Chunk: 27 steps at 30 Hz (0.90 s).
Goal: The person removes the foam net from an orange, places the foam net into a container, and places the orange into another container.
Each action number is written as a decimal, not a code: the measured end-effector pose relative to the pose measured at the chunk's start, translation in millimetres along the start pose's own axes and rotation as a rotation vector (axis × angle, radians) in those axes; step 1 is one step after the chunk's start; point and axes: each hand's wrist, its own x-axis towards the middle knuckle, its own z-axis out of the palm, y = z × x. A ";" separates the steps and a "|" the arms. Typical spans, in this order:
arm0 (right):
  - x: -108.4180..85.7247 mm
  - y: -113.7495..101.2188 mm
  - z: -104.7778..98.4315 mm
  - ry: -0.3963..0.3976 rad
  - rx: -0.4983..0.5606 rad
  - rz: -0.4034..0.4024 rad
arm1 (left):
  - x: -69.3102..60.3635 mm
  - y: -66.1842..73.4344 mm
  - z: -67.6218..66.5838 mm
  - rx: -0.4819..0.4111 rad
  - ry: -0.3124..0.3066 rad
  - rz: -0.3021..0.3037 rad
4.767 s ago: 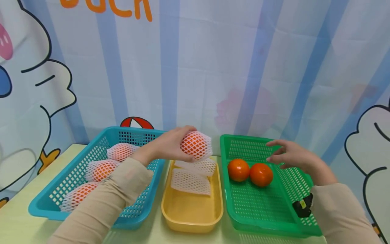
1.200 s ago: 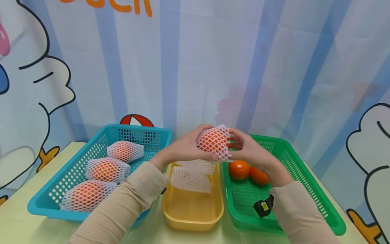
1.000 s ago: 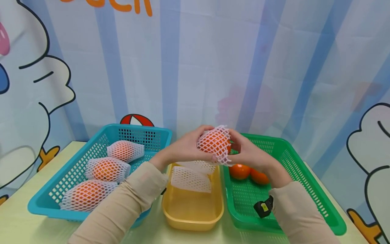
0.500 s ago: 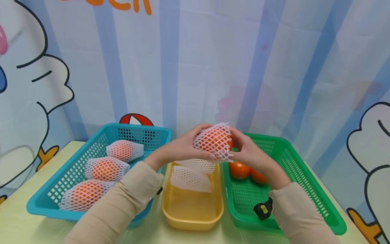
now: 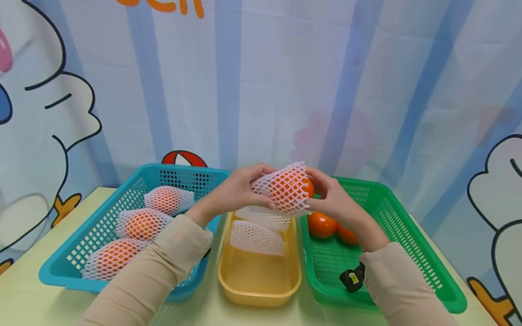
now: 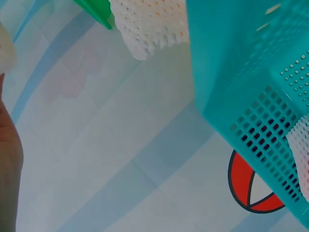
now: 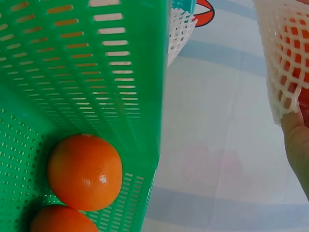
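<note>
Above the yellow tray, both hands hold an orange (image 5: 311, 188) that sits in a white foam net sleeve (image 5: 287, 189). My left hand (image 5: 238, 192) pinches the sleeve's left end, thumb in front. At the sleeve's right opening, my right hand (image 5: 336, 201) curls round the orange, part of which is bare there. The right wrist view shows the net (image 7: 285, 63) over the fruit and the right thumb (image 7: 292, 130) at its edge. Only part of my left hand (image 6: 9, 164) shows in the left wrist view.
A blue basket (image 5: 53, 276) at the left holds three netted oranges (image 5: 142, 225). Flat foam sleeves (image 5: 257, 237) lie in the yellow tray (image 5: 261, 296) in the middle. Two bare oranges (image 5: 322, 225) sit in the green basket (image 5: 408, 253). A striped curtain (image 5: 269, 90) hangs behind.
My right hand has come from over the green basket to the held orange. Over the last half second my left hand has shifted left, drawing the sleeve's left end out past the fruit.
</note>
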 end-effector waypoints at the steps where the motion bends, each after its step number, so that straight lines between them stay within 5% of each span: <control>1: -0.2 0.0 -0.3 0.001 0.001 0.004 | -0.2 0.3 -0.6 0.000 0.002 -0.002; 27: -8.2 0.6 -13.4 -0.027 -0.057 0.106 | -2.3 -4.9 -11.7 0.195 -0.029 -0.029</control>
